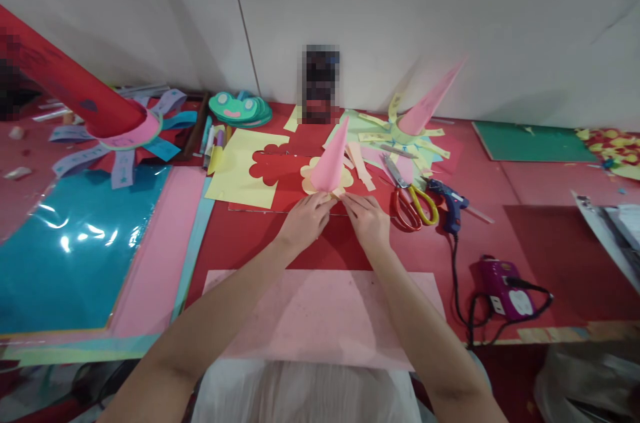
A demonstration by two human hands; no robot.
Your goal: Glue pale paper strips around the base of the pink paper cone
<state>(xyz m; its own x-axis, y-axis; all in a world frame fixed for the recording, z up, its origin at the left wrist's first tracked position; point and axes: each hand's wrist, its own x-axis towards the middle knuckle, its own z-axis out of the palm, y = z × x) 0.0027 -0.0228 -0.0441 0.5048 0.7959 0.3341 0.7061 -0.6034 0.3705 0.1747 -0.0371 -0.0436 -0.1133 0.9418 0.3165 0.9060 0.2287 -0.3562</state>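
Note:
A pink paper cone (331,159) stands upright on a pale yellow paper flower (306,177), over red paper. My left hand (309,217) is closed at the flower's near edge, fingertips pressed on the paper. From the right, my right hand (367,217) pinches the same edge, its fingertips almost meeting the left ones. Exactly which bit of paper lies under the fingers is partly hidden. Peach paper strips (361,166) lie just right of the cone. Scissors (410,195) with red and yellow handles rest beside my right hand.
A blue glue gun (450,203) lies right of the scissors, its cord running to a purple power adapter (505,289). Another pink cone (433,99) stands behind. Pink paper (325,316) lies before me. Left are a large red paper tube (95,93), markers (215,143) and blue sheets (75,256).

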